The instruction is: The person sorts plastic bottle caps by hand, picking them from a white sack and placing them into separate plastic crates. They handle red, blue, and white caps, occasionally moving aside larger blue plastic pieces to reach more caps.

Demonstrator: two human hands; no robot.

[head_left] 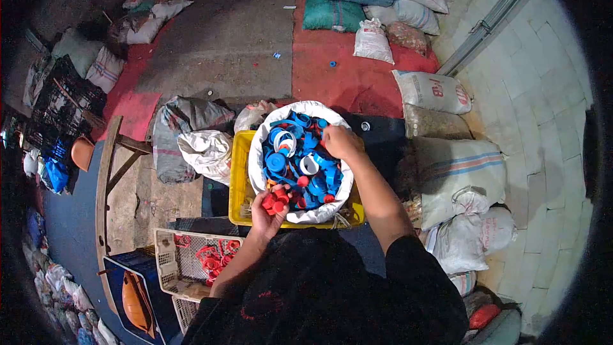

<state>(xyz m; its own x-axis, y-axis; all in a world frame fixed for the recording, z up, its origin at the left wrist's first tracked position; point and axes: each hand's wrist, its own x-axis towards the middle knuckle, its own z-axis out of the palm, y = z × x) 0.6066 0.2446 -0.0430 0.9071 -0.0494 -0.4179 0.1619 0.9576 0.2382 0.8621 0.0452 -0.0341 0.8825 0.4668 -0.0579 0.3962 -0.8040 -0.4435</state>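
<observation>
The left grip (260, 216) is holding a small cluster of red caps (276, 199), cupped at the near-left rim of an open white sack (256, 172). Ahead of that grip, and to its right, a heap of blue caps (276, 163) is filling the sack, which is sitting in a yellow crate (239, 182). The right grip (342, 143) is hanging over the heap's right side, fingers curled; red is showing beside them, but I cannot tell whether they are pinching anything. The step in hand seems to be picking red caps out from among the blue; the next move is probably calling for a narrow pinch by the right grip, while the left is staying cupped so nothing spills. The held caps are lying at mixed angles and looking stubby, so no shared long axis is standing out. Behind the left grip, a pale crate (167, 271) is holding red pieces (214, 259).
</observation>
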